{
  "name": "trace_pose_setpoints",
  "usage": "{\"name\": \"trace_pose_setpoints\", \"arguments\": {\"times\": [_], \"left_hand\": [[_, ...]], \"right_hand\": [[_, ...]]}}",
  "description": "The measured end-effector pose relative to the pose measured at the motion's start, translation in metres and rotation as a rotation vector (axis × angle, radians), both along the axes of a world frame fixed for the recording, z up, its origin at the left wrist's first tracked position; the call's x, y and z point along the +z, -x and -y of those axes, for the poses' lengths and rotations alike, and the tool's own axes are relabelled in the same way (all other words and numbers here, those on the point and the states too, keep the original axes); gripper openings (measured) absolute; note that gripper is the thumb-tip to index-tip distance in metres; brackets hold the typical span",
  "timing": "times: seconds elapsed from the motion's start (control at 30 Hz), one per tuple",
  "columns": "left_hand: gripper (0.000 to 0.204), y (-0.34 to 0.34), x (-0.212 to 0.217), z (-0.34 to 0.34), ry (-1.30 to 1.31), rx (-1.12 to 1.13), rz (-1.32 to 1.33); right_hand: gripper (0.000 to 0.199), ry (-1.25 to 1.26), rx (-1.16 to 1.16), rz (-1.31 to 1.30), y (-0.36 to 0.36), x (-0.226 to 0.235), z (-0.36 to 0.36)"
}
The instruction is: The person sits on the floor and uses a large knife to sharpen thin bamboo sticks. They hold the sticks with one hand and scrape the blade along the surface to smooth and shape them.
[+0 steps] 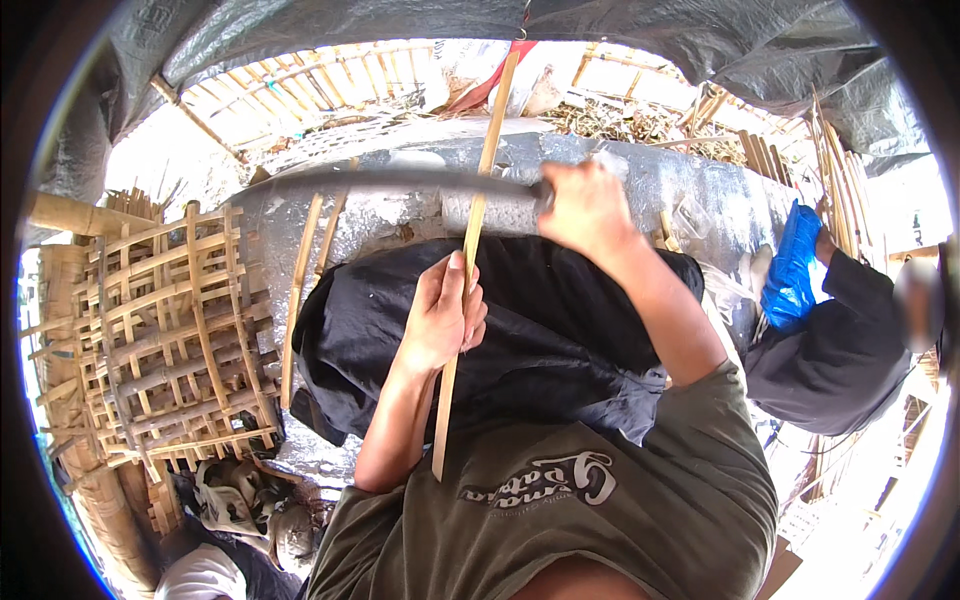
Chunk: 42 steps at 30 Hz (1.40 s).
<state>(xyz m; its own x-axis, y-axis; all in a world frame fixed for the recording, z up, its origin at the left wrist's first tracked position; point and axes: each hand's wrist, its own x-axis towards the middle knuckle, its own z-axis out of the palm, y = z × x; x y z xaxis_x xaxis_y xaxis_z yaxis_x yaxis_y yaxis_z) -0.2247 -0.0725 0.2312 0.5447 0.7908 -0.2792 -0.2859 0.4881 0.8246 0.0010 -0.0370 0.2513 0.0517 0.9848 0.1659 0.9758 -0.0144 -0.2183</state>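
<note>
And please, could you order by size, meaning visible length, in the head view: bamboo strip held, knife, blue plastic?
1. Bamboo strip, in the left hand
2. Knife, blurred, in the right hand
3. Blue plastic

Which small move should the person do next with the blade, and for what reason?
Probably the right hand should guide the long blade away from the left hand, along the strip's upper part. The blade crosses the bamboo strip just above the left hand's grip; whether it touches is unclear.
</note>
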Motion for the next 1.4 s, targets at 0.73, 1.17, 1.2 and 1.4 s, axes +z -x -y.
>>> {"name": "trace_pose_setpoints", "arguments": {"times": [0.73,1.17,1.2,1.4], "left_hand": [[0.042,0.024,0.004,0.009,0.035,-0.088,0.070],[0.042,0.039,0.009,0.012,0.057,-0.061,0.101],[0.042,0.039,0.012,0.011,0.029,-0.051,0.073],[0.040,0.030,0.005,0.017,0.080,-0.074,0.001]], "right_hand": [[0.035,0.014,0.103,0.105,0.003,0.032,-0.012],[0.032,-0.002,0.033,0.079,-0.020,0.040,-0.024],[0.032,-0.032,-0.021,0.094,-0.034,0.034,-0.030],[0.031,0.121,0.001,0.083,-0.024,0.029,-0.028]]}}
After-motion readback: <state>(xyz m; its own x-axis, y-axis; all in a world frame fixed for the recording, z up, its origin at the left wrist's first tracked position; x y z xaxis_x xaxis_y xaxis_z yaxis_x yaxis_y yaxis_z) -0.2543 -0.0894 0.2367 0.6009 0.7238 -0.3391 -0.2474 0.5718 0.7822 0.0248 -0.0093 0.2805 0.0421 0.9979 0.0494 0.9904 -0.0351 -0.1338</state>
